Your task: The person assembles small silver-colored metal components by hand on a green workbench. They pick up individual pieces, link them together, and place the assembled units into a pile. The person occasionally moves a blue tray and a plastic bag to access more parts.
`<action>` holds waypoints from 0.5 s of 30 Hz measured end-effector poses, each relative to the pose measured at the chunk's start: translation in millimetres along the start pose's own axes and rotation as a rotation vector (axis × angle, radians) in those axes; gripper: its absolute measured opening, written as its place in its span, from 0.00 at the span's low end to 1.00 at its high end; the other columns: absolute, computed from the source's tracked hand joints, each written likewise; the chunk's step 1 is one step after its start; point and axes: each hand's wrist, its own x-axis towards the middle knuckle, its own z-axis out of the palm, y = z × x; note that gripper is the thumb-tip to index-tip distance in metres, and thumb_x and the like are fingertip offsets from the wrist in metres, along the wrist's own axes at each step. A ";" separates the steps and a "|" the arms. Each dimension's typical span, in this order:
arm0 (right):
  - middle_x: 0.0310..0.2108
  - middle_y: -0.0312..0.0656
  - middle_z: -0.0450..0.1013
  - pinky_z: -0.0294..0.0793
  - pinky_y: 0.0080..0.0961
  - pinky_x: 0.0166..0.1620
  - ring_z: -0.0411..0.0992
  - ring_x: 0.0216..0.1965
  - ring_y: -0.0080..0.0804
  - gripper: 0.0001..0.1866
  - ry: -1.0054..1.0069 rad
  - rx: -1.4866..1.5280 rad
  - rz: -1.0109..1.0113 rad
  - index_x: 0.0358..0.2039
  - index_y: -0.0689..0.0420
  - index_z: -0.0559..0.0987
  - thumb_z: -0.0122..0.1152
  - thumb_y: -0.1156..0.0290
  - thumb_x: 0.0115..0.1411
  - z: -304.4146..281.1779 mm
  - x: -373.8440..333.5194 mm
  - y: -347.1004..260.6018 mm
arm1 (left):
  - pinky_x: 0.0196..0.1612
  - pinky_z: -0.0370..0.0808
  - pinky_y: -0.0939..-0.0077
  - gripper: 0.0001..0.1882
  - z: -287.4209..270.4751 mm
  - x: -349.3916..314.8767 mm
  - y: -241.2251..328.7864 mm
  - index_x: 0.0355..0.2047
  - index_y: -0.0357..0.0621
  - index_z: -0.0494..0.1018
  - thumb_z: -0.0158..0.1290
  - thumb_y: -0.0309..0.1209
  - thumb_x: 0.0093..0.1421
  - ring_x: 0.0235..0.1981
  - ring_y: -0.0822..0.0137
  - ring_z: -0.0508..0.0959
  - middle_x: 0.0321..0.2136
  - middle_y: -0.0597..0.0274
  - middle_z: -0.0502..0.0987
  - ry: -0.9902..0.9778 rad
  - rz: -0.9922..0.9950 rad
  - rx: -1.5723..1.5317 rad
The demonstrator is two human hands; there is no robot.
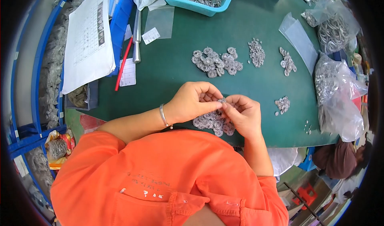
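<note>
My left hand (191,102), with a bangle on its wrist, and my right hand (245,115) meet at the near edge of the green table. Between their fingertips they pinch a small silver metal piece (222,100), mostly covered by the fingers, so its exact shape is hard to tell. Just below and partly behind the hands lies a heap of grey ring-shaped metal parts (212,123). Beyond them sits a second heap of similar rings (210,61).
Farther right are piles of tiny metal rings (256,52), round discs (287,63) and small washers (282,104). A turquoise basket (208,11) of metal pieces stands at the back. Plastic bags of parts (338,94) line the right edge. A red pencil (123,64) and papers (89,40) lie left.
</note>
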 end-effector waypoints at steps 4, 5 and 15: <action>0.30 0.39 0.76 0.75 0.20 0.32 0.75 0.28 0.22 0.06 -0.015 -0.276 -0.185 0.35 0.66 0.80 0.60 0.76 0.62 -4.7 18.6 -7.0 | 0.39 0.79 0.81 0.09 -12.6 -1.3 -1.8 0.42 0.33 0.74 0.56 0.19 0.60 0.34 0.76 0.79 0.33 0.63 0.78 0.094 0.052 0.067; 0.29 0.41 0.76 0.74 0.20 0.31 0.75 0.27 0.24 0.05 0.039 -0.303 -0.245 0.35 0.65 0.81 0.61 0.76 0.61 -5.1 27.5 -7.2 | 0.38 0.78 0.81 0.09 -17.6 -1.1 -2.2 0.42 0.33 0.74 0.56 0.18 0.60 0.33 0.76 0.79 0.33 0.63 0.77 0.120 0.059 0.084; 0.31 0.41 0.74 0.76 0.33 0.39 0.73 0.36 0.41 0.11 -0.323 -0.987 -1.273 0.31 0.59 0.79 0.60 0.77 0.44 109.0 162.9 -46.9 | 0.31 0.77 0.78 0.06 -56.1 -15.9 -12.7 0.33 0.37 0.77 0.60 0.20 0.54 0.27 0.71 0.79 0.29 0.59 0.76 0.454 0.430 0.665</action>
